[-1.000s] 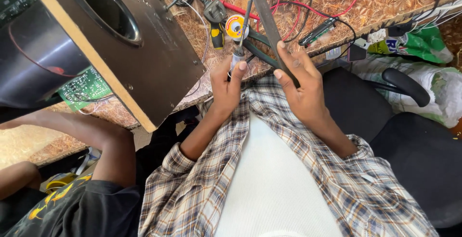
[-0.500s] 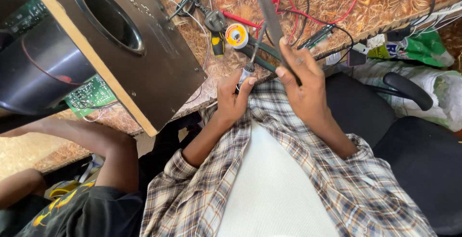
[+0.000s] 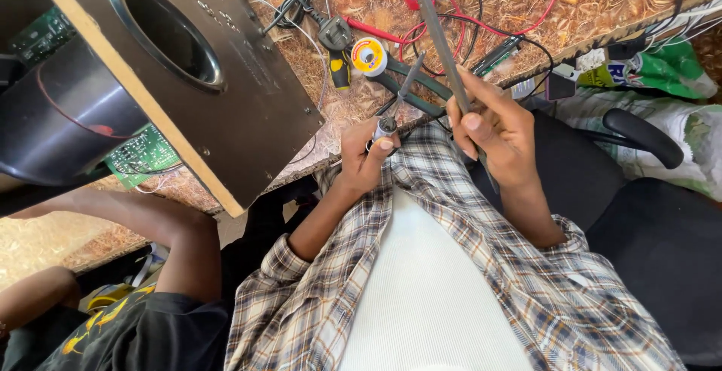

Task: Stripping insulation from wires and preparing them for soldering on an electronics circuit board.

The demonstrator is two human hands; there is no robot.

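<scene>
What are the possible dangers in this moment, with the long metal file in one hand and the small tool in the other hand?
1. The right hand grips the long metal file close to the left hand; a slip may scrape the fingers holding the small metal-tipped tool.
2. Red and black wires lie tangled under the file and may snag.
3. The speaker box leans over the table edge, above another person's arm; it might slide.

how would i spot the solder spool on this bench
Start at the big dark speaker panel with the round hole, then look right along the brown patterned tabletop. The small round solder spool lies just above the left hand, the only white-and-yellow ring among dark cables.
</scene>
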